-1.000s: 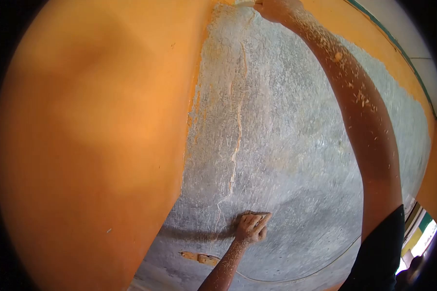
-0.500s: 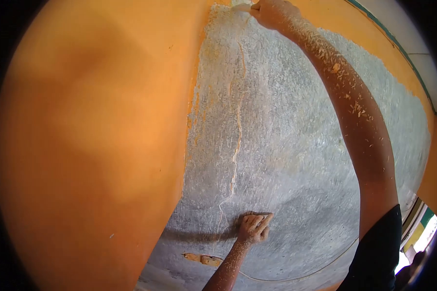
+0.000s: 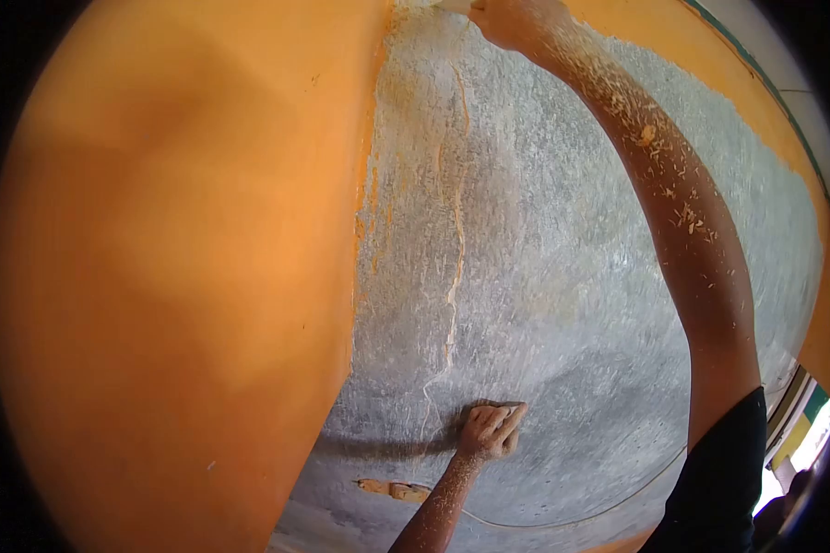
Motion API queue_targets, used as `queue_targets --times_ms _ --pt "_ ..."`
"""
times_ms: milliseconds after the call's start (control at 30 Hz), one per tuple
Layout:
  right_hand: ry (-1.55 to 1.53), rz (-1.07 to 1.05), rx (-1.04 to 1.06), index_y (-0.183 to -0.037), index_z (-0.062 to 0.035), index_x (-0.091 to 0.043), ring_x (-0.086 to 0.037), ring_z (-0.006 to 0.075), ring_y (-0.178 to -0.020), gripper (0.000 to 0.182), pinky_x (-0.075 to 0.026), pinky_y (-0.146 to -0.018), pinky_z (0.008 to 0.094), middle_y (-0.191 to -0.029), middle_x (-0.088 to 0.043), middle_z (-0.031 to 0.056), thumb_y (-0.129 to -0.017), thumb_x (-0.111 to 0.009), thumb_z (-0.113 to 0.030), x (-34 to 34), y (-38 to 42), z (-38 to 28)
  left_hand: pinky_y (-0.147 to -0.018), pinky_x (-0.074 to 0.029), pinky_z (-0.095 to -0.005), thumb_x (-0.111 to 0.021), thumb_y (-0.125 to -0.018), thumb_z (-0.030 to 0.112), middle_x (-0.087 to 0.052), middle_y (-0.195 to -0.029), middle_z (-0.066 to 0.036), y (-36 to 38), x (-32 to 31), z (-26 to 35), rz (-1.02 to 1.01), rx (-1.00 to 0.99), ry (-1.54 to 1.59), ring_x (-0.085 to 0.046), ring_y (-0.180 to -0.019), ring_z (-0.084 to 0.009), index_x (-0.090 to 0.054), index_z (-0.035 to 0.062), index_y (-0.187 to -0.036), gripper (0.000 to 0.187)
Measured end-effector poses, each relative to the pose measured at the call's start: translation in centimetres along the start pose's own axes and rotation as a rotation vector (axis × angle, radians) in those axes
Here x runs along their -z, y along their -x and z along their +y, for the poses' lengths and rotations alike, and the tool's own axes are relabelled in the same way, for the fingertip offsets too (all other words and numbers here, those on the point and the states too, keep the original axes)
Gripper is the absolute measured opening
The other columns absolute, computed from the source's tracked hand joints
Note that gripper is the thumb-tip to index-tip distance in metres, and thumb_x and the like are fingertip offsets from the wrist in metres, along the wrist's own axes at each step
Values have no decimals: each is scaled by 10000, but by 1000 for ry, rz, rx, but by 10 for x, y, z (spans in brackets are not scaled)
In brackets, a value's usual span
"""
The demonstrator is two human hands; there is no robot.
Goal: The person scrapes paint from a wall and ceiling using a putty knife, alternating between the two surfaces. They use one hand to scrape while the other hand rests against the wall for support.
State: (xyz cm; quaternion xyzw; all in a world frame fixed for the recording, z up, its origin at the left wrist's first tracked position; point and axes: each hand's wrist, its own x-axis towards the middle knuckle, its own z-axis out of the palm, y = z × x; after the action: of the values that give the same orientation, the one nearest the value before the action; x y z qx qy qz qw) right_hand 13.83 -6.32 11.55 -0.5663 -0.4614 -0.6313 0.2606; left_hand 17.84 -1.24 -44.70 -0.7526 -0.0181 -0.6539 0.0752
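My right hand is raised at the top, its fingers closed around a scraper whose pale blade is partly cut off by the frame's upper edge. Paint flakes cover the right forearm. Lower down, my left hand rests against the grey wall with its fingers bent; whether anything is under them is hidden. A thin crack runs down the scraped wall between the two hands.
An orange wall surface fills the left side. Orange paint borders the grey area at the upper right. A patch of exposed orange and a thin cable lie low down. A bright opening shows at the lower right.
My right hand and the scraper sit slightly higher in the view, with less of the blade showing. My left hand stays against the wall. The view has shifted slightly.
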Motion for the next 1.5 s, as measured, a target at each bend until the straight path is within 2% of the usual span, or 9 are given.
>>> queue_targets --times_ms 67,167,300,433,633,767,1167,1433,1500 --pt "-102 -22 26 -1020 -11 -679 -651 390 -979 313 -523 -820 479 -1023 -671 227 -848 -545 -237 23 8 -5 -777 -449 -369 -636 -773 127 -584 -912 -20 -1 0 -2 26 -20 9 -581 -781 -177 -647 109 -1205 432" --pt "-13 -97 45 -1025 -13 -676 -635 385 -1027 312 -511 -849 485 -1055 -664 221 -842 -546 -229 19 -34 -13 -767 -446 -365 -636 -772 125 -586 -907 -20 -4 2 0 24 -23 4 -578 -772 -175 -655 107 -1185 414" --pt "29 -64 69 -1075 -24 -675 -621 385 -1062 343 -509 -871 465 -1116 -651 215 -849 -550 -250 13 -5 -18 -761 -443 -359 -636 -771 127 -586 -896 -17 -1 -2 2 34 -8 7 -576 -765 -172 -659 108 -1175 405" --pt "-58 -55 70 -1027 -18 -693 -656 384 -983 368 -523 -844 467 -1023 -674 236 -858 -558 -316 16 -37 -21 -759 -444 -353 -636 -772 126 -585 -886 -13 -2 3 3 23 -8 -1 -575 -757 -173 -656 107 -1179 408" --pt "-133 -18 109 -1043 -31 -692 -654 390 -976 402 -519 -838 484 -1035 -677 212 -864 -570 -370 5 -7 -27 -774 -450 -351 -638 -775 118 -589 -894 -12 -4 4 1 37 -25 30 -580 -760 -174 -649 101 -1188 414" --pt "-139 -142 -10 -1034 -53 -704 -643 390 -1001 393 -507 -864 487 -1053 -672 217 -863 -570 -380 11 -21 -38 -790 -459 -357 -640 -771 115 -589 -899 -16 -2 5 -2 23 -24 25 -585 -769 -176 -636 101 -1206 436" --pt "-113 -73 -12 -1046 -22 -664 -634 383 -1021 373 -508 -851 476 -1071 -660 215 -891 -533 -335 8 3 -35 -783 -459 -373 -622 -750 99 -571 -899 -39 0 2 -3 36 -14 64 -579 -772 -200 -653 89 -1178 429" --pt "-136 35 -35 -1061 -8 -637 -637 377 -989 351 -507 -837 476 -1084 -643 206 -903 -511 -295 -12 11 -30 -740 -411 -397 -576 -705 57 -560 -841 -49 -35 12 18 171 173 147 -571 -757 -214 -687 111 -1119 433" --pt "-199 5 -66 -1043 -25 -656 -653 362 -945 331 -522 -801 476 -1004 -666 193 -908 -524 -297 -5 -9 -35 -726 -412 -395 -578 -710 66 -559 -833 -46 -36 6 8 183 152 107 -570 -746 -213 -687 107 -1118 424"
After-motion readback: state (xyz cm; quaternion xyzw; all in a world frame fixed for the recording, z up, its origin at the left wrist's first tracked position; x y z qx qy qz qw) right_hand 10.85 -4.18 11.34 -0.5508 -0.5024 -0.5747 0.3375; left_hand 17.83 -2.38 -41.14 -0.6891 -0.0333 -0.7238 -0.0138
